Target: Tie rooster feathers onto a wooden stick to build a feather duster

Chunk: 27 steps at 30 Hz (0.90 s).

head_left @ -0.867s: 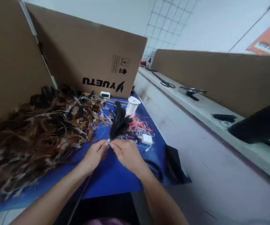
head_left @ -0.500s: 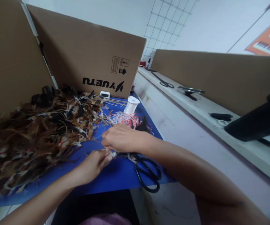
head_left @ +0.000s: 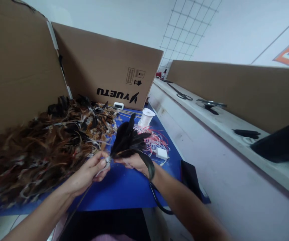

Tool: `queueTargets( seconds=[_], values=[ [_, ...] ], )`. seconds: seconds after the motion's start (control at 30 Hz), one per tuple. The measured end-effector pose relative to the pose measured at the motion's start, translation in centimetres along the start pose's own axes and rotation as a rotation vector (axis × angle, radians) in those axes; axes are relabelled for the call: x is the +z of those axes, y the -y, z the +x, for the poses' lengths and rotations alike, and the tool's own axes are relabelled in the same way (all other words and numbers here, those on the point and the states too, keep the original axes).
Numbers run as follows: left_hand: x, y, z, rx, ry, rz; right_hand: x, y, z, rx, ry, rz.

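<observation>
A bunch of black feathers (head_left: 126,135) stands fanned out above the blue tabletop, its base bound in something white. My left hand (head_left: 94,169) is closed round that white base, thumb on top. My right hand (head_left: 135,163) pinches the lower right side of the bunch, its fingertips partly hidden by the feathers. One long dark feather (head_left: 148,164) bends over my right wrist. Below my right forearm, a black handle loop of the scissors (head_left: 159,202) shows; their blades are hidden.
A large heap of brown and black feathers (head_left: 49,147) covers the left side. Behind are a white spool (head_left: 147,117), red and white strings (head_left: 158,137) and a white plug adapter (head_left: 161,153). Cardboard walls (head_left: 104,63) stand behind; a dark phone-like slab (head_left: 191,177) lies right.
My hands have come slightly apart, and the right has turned. The black feather bunch now fans upward between them. My right forearm has swung lower, uncovering the adapter and the dark slab.
</observation>
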<state>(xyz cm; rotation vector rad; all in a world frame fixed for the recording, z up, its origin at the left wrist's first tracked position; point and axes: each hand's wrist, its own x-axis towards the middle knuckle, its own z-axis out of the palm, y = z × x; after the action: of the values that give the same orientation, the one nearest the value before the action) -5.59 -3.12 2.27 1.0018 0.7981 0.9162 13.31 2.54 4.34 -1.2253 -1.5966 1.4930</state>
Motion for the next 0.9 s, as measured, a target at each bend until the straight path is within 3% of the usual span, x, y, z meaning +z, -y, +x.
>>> queueTargets(
  seconds=[0.03,0.1,0.27,0.37,0.5,0.63,0.77,0.83,0.9],
  values=[
    [-0.1,0.2,0.3,-0.002,-0.028,-0.043,0.5,-0.5,-0.2,0.014,0.075,0.07],
    [-0.2,0.5,0.8,-0.014,-0.048,-0.088,1.4,-1.6,-0.7,0.019,0.109,0.198],
    [0.2,0.3,1.6,0.0,-0.105,-0.081,1.9,-4.1,-2.9,0.057,0.01,0.353],
    [0.5,0.3,2.0,0.036,-0.16,-0.074,1.7,-4.7,-4.6,0.011,-0.112,0.298],
    [1.8,1.0,3.2,0.062,-0.224,-0.055,2.0,-3.9,-6.4,-0.169,-0.298,0.085],
    [3.5,1.6,4.6,0.068,-0.258,-0.039,2.6,-2.6,-7.4,-0.268,-0.379,-0.08],
    [3.9,1.0,5.7,0.06,-0.22,-0.065,0.8,-1.8,-8.1,-0.197,-0.314,-0.173],
    [3.6,0.6,6.2,0.06,-0.21,-0.095,-1.2,-1.7,-9.0,-0.147,-0.277,-0.241],
    [3.2,0.2,6.7,0.061,-0.197,-0.12,-3.6,-1.8,-10.4,-0.122,-0.345,-0.318]
  ],
)
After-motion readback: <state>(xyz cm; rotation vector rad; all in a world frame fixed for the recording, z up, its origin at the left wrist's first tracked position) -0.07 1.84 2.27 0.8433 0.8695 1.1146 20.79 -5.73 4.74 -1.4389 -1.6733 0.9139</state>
